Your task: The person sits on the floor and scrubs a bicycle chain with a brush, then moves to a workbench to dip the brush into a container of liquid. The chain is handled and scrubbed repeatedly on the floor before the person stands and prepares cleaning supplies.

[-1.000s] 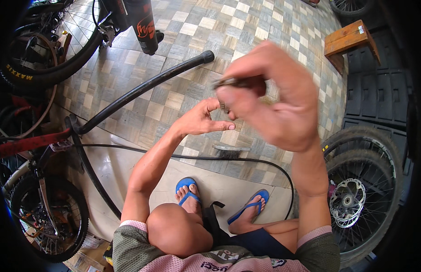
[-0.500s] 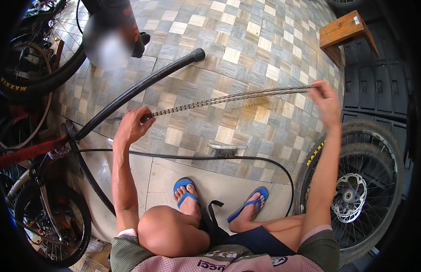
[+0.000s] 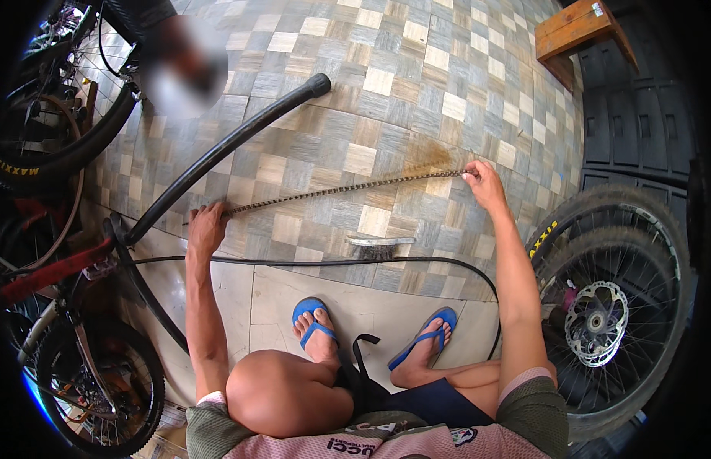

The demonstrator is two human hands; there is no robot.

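A bicycle chain [image 3: 344, 188] stretches between my two hands above the tiled floor, nearly straight and rising a little toward the right. My left hand [image 3: 208, 227] is closed round its left end, with a short bit of chain showing past the fingers. The right end is pinched between thumb and fingers of my right hand [image 3: 481, 182]. Below the chain a wire brush [image 3: 378, 246] with a pale handle and dark bristles lies on the floor, touched by neither hand.
A black hose [image 3: 355, 264] runs across the floor near my feet. At left stand a bicycle with a red frame [image 3: 45, 279] and a black bar [image 3: 233, 149]. Wheels with a disc rotor [image 3: 596, 323] lie at right. A wooden stool [image 3: 574, 38] stands far right.
My right hand has moved left and nearer, and my left hand slightly down. The chain's strands, spread and blurred before, now lie close together in one line.
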